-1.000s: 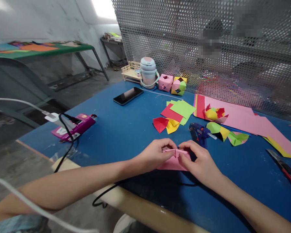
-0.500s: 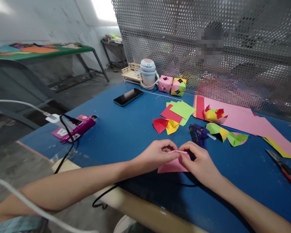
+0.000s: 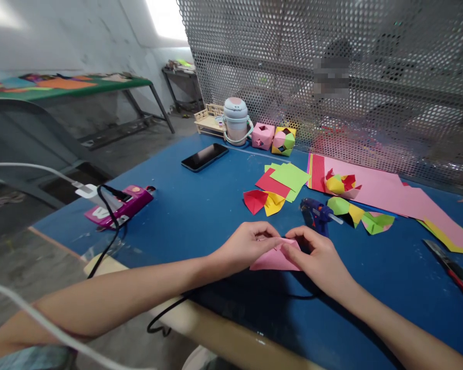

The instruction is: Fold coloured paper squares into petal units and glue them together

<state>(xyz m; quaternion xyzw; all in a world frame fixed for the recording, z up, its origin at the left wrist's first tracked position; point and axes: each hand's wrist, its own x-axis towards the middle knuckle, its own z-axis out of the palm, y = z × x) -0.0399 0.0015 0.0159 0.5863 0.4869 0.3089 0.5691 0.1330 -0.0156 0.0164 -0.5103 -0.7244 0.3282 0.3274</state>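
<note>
A pink sheet of paper [image 3: 274, 261] is pinched along its far edge between both my hands, low over the blue table. My left hand [image 3: 247, 247] closes thumb and fingers on the paper's left part. At its right part, my right hand [image 3: 315, 256] grips it with thumb and bent fingers. Just beyond my right hand lies a blue glue gun [image 3: 318, 211]. A folded red paper piece [image 3: 254, 201] and a folded yellow one [image 3: 273, 203] lie beyond my left hand. To the right of the glue gun are folded green and yellow pieces [image 3: 377, 221].
Farther back are green sheets [image 3: 291, 177], a pink paper stack [image 3: 374, 181], paper balls [image 3: 283, 141], a jug [image 3: 236, 122] and a phone [image 3: 205, 156]. A purple power strip [image 3: 133, 202] with cables is at left, a utility knife [image 3: 453, 270] at right. Perforated metal borders the back.
The pink paper's far edge, bent up in a fold before, now lies flatter. My right thumb has shifted slightly left on the paper, while both hands stay in about the same place.
</note>
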